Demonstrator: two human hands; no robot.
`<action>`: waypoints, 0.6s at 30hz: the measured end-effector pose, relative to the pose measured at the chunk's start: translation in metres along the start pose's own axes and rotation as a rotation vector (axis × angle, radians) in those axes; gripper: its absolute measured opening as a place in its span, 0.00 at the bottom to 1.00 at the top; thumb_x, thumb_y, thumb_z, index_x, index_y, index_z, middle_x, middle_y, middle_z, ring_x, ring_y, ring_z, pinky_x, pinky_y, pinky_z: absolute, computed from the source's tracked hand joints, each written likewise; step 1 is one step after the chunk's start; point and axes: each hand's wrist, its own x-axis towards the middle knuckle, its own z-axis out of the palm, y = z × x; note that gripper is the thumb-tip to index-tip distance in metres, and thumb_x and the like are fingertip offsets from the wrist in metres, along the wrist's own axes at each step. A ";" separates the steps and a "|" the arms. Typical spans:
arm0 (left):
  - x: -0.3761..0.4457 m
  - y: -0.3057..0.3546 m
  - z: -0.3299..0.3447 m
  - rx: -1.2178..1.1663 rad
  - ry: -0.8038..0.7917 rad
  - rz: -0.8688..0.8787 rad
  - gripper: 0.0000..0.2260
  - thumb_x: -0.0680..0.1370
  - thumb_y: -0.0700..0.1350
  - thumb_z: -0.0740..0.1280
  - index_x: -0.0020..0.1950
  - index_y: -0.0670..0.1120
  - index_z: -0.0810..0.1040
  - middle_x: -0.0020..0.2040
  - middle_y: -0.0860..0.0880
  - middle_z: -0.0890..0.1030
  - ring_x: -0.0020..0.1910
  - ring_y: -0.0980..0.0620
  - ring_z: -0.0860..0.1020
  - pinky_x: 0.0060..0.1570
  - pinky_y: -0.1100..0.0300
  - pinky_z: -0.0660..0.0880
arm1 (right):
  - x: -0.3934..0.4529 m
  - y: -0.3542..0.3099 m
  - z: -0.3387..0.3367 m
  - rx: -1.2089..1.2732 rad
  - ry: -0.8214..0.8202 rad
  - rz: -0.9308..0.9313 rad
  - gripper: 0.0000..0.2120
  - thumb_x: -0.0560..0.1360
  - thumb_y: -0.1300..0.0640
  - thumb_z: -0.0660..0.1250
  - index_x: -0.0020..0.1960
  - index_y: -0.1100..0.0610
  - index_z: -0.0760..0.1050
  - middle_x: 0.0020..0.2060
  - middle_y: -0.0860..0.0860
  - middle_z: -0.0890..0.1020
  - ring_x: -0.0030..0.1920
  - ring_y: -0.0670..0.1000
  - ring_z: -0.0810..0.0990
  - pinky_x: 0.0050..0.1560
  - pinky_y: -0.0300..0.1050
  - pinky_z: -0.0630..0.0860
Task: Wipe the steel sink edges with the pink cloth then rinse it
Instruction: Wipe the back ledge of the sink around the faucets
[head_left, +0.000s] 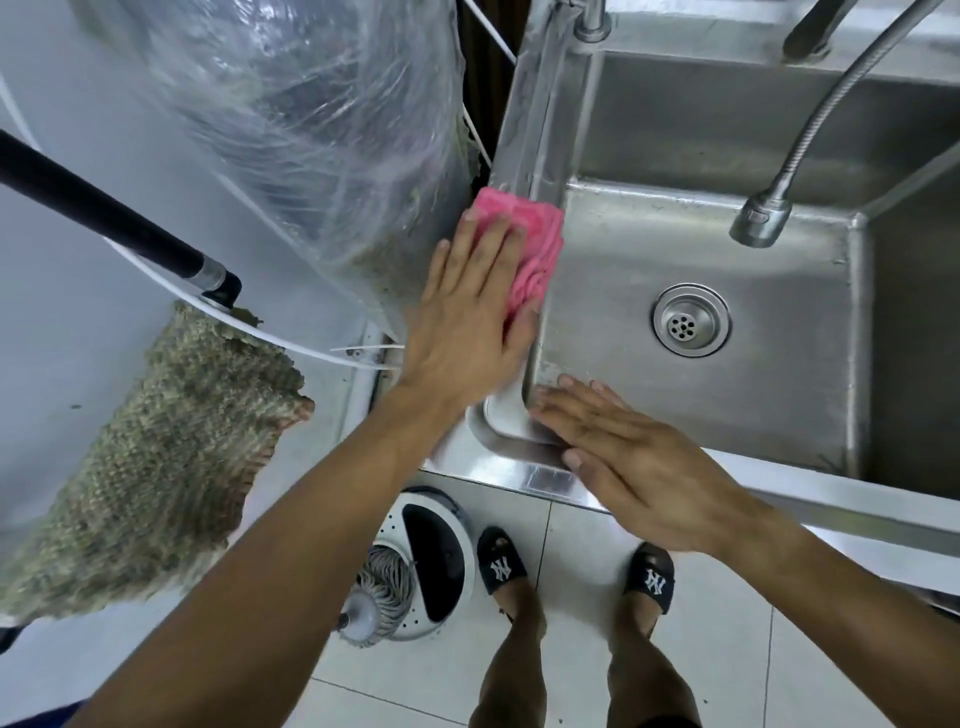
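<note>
The left hand (467, 317) pressed the pink cloth (524, 244) flat-fingered on the sink (540, 130) edge; the right hand (639, 467) lay open, flat on the front rim.

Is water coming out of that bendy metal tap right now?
Off: no stream falls from the flexible steel tap's nozzle into the steel sink basin.

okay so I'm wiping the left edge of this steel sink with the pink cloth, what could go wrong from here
1. The left hand presses the pink cloth flat, not gripped; it could slide off the narrow rim into the basin.
2. The plastic-wrapped bundle crowds that rim, so the hand may snag it.
3. The right hand leans on the front corner; a wet rim could let it slip.
</note>
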 end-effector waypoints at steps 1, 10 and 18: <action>-0.018 0.008 0.002 -0.035 -0.001 -0.058 0.31 0.84 0.53 0.54 0.84 0.41 0.54 0.84 0.43 0.53 0.84 0.42 0.46 0.82 0.43 0.47 | 0.005 0.007 -0.010 0.045 0.061 0.040 0.23 0.86 0.54 0.54 0.79 0.59 0.66 0.80 0.51 0.65 0.82 0.49 0.58 0.82 0.55 0.56; -0.077 0.026 0.017 -0.051 0.010 -0.179 0.30 0.85 0.47 0.56 0.84 0.40 0.50 0.85 0.42 0.49 0.84 0.45 0.46 0.79 0.41 0.55 | 0.164 0.076 -0.064 -0.409 -0.193 -0.313 0.27 0.87 0.45 0.44 0.84 0.52 0.54 0.84 0.53 0.53 0.84 0.55 0.46 0.83 0.58 0.48; -0.074 0.027 0.019 0.014 -0.018 -0.194 0.29 0.85 0.48 0.55 0.84 0.41 0.50 0.85 0.44 0.49 0.84 0.45 0.47 0.79 0.41 0.55 | 0.170 0.083 -0.032 -0.203 0.175 -0.065 0.25 0.88 0.47 0.45 0.81 0.54 0.63 0.81 0.55 0.63 0.83 0.56 0.55 0.82 0.60 0.54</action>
